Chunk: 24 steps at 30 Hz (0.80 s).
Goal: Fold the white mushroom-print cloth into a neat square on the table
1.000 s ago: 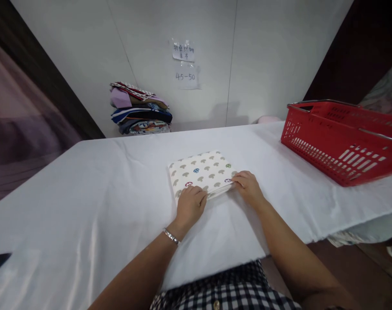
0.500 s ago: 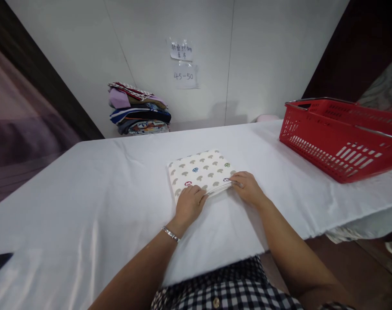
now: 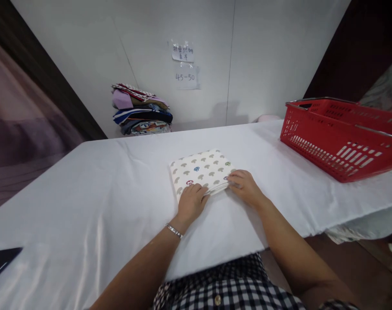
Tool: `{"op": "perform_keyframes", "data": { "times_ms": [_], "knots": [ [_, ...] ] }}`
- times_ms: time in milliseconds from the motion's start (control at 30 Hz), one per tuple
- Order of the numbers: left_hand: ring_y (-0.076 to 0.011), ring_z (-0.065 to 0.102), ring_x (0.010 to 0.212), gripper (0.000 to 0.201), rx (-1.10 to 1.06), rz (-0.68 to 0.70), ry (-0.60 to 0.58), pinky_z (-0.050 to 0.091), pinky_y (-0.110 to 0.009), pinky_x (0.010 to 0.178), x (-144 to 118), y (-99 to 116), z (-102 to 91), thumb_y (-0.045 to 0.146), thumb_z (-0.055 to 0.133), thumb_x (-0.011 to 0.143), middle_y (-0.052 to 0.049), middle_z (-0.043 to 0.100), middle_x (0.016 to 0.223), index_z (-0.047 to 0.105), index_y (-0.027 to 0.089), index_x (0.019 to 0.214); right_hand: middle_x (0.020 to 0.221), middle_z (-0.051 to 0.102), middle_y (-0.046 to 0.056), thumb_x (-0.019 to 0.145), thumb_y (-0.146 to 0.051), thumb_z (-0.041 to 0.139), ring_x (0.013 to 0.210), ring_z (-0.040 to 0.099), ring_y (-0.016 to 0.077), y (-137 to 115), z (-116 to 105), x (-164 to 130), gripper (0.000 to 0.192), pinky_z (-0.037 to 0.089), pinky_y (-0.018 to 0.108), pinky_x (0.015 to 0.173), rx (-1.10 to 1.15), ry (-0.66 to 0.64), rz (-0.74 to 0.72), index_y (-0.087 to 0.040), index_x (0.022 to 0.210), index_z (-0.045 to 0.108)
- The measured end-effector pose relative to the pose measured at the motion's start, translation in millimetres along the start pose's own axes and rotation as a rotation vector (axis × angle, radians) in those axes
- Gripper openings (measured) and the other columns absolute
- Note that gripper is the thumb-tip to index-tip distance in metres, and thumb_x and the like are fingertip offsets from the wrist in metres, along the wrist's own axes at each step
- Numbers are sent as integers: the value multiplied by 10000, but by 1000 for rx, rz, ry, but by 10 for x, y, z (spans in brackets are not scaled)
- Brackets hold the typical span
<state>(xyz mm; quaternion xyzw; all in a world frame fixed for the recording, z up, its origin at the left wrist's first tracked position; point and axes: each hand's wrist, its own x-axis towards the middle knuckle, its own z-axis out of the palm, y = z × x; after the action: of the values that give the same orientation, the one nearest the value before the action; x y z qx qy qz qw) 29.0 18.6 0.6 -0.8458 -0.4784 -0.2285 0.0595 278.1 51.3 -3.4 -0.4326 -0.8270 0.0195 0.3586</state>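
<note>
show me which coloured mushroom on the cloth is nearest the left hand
The red mushroom, just beyond the left hand; the blue one and green one lie farther off, the dark one sits by the right hand.

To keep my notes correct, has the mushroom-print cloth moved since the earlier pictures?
No; against the 45-50 wall sign, the mushroom-print cloth shows no clear shift.

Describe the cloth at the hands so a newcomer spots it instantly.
On the white-covered table, the left hand and right hand touch the near edge of a folded cloth. Unlike the mixed-colour fabric pile by the wall, it is off-white, printed with grey-beige mushrooms and a few coloured ones.
</note>
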Motion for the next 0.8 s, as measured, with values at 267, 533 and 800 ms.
{"op": "perform_keyframes", "data": {
  "times_ms": [267,533,800],
  "knots": [
    [-189,510,824,156,24,-21,-10,389,-328,719,27,41,-11,286,519,878,-41,579,897,620,206,968,1018,648,50,845,-212,566,988,532,218,-177,50,56,217,359,411,913,-34,-74,-48,-251,1038,658],
    [-192,523,830,162,33,-12,14,394,-334,717,26,44,6,259,492,893,-48,594,886,625,206,969,945,667,46,879,-196,511,939,533,203,-148,133,60,187,344,388,890,-63,-32,-44,-238,957,676],
    [-230,514,894,253,73,-4,-4,377,-367,734,-8,85,-24,351,603,828,-68,595,978,595,213,1040,972,658,55,850,-192,535,943,550,214,-175,96,44,193,362,405,880,-37,-75,-36,-245,977,671]
  ]
}}
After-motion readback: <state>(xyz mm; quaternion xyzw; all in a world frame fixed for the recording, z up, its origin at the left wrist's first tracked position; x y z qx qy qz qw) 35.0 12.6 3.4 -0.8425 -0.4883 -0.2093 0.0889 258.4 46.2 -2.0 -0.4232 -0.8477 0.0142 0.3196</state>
